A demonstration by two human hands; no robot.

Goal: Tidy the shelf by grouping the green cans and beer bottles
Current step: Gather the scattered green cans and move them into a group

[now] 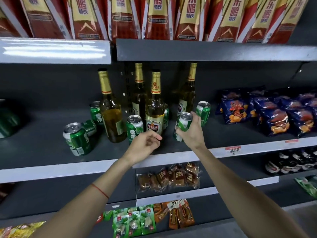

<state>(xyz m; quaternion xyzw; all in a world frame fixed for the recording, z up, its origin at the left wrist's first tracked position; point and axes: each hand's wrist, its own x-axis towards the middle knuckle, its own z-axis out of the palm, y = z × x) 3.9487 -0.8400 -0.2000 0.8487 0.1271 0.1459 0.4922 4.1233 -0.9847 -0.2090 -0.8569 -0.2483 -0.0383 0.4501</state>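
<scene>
On the dark middle shelf [51, 148] stand several beer bottles with gold foil necks: one at the left [110, 109], one at the front centre [154, 107], two behind [139, 93] [187, 95]. Green cans are scattered among them. My right hand [192, 133] grips a tilted green can [182, 125]. Another green can [203, 112] stands just behind it. My left hand [145, 145] hovers loosely curled and holding nothing, right in front of an upright green can [134, 127]. A can [77, 139] leans at the left, with one lying behind it [89, 127] and one upright [95, 111].
Blue snack bags [274, 114] fill the shelf's right side. Green packs [6, 119] sit at the far left. Red and gold cartons [154, 18] line the shelf above. Below are packaged snacks [169, 177] and green sachets [133, 222].
</scene>
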